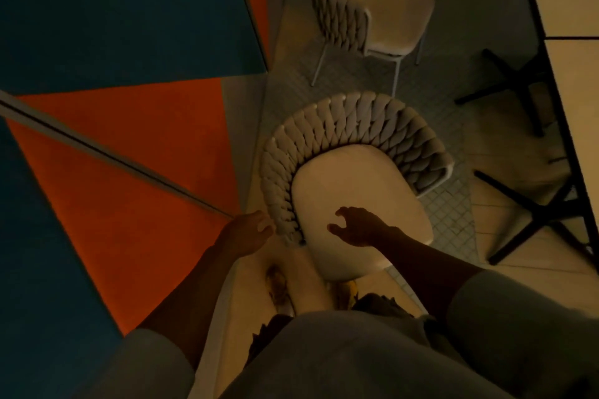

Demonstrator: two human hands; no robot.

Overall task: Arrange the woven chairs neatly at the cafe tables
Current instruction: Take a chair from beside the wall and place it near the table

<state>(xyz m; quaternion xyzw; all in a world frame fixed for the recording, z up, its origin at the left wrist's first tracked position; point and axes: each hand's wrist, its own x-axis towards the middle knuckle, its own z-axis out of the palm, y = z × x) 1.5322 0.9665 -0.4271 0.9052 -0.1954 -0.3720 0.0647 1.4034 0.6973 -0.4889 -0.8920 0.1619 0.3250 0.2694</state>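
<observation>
**Both hands closing in on the near chair**

We see the near woven chair [353, 152] in the middle of the scene. Its padded seat points toward the person and its braided back curves round the far side. It stands askew, seat turned away from the cafe table [575, 100] on the right, which is probably why it is being handled.

The left hand [252, 230] is at the near left end of the weave, fingers close together with their tips just beside the braid. We cannot tell whether they touch it. The right hand [359, 227] hovers over the seat with thumb and fingers apart and loosely curled, holding nothing.

We judge this spread is meant to take the chair on two sides so it can be swung round. A far woven chair [369, 13] stands beyond, also off the table. The orange and blue wall [136, 146] lies close on the left.
</observation>
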